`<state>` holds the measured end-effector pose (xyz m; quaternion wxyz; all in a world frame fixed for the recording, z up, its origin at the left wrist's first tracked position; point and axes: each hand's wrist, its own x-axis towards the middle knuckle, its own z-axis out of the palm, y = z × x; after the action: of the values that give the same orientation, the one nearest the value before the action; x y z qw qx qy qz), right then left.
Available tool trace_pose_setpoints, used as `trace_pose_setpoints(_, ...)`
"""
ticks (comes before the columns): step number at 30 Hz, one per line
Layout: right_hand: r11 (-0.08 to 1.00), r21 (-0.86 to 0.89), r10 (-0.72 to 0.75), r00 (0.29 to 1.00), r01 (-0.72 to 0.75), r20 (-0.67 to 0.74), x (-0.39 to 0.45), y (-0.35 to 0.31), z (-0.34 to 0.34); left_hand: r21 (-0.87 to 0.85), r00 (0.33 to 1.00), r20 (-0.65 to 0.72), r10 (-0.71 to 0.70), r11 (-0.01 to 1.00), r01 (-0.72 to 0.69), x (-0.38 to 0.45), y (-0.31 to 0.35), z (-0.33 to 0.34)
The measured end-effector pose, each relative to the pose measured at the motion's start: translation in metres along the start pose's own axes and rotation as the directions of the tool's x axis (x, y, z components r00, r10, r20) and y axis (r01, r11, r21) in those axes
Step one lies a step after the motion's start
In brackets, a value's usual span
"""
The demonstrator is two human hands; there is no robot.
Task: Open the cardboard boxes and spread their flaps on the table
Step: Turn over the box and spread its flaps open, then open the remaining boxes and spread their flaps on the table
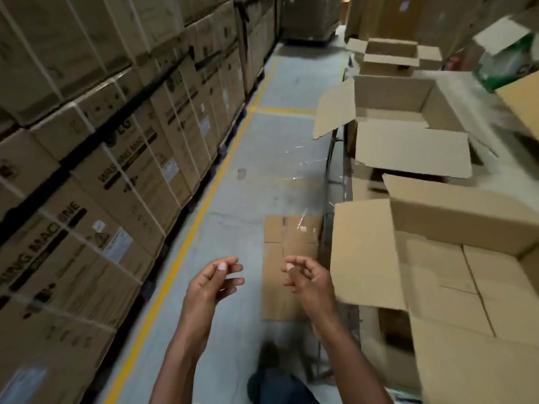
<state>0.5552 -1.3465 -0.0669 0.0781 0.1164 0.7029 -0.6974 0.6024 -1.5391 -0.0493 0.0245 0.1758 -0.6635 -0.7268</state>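
Three opened cardboard boxes stand in a row on the table [466, 83] at the right. The nearest box [455, 217] has its flaps folded outward, one hanging over the table's left edge. Behind it sits a middle box [390, 91] with spread flaps, and a small far box [390, 53] is open too. My left hand [214, 282] and my right hand [309, 277] hover over the aisle floor, left of the nearest box. Both hold nothing, with fingers loosely curled. A flattened cardboard box [288, 258] lies on the floor beneath my right hand.
Strapped washing-machine cartons [110, 170] are stacked high along the left wall. A yellow line [204, 205] runs down the grey floor. Clear tape scraps [297, 153] lie on the floor. Another open box with green-and-white packaging [507, 51] sits at the far right.
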Motion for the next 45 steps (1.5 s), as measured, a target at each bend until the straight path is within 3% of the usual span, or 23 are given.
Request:
trace_pose_setpoints(6,0.995,0.101,0.019,0.990,-0.005,-0.138,0.127,-0.033,0.037,0.055,0.992,0.127,-0.019,0.998,0.012,0.133,0.021,0.015)
trace_pose_setpoints(13,0.997,0.064,-0.028,0.981,0.041,-0.190,0.257,-0.097,0.064,0.052,0.993,0.114,-0.032,0.998,0.026,0.287,0.059,0.018)
trace_pose_setpoints(22,0.994,0.108,0.056,0.906,-0.011,-0.420,0.402,-0.110,0.071,0.083,0.941,0.334,-0.057,0.996,0.031,0.491,0.080,0.077)
trace_pose_setpoints(32,0.983,0.157,0.062,0.628,0.098,-0.776,0.551,-0.171,0.063,0.144,0.734,0.679,-0.022,0.984,-0.103,0.725,0.164,0.178)
trace_pose_setpoints(37,0.985,0.144,0.085,0.456,0.097,-0.886,0.585,-0.192,0.048,0.140,0.566,0.824,-0.035,0.980,-0.143,0.778,0.186,0.256)
trace_pose_setpoints(40,0.991,0.086,0.050,0.318,0.100,-0.947,0.608,-0.202,0.026,0.147,0.464,0.884,-0.062,0.978,-0.150,0.799,0.191,0.299)
trace_pose_setpoints(45,0.999,0.036,0.031,0.121,0.038,-0.992,0.654,-0.208,-0.015,0.183,0.363,0.926,-0.102,0.963,-0.198,0.853,0.190,0.363)
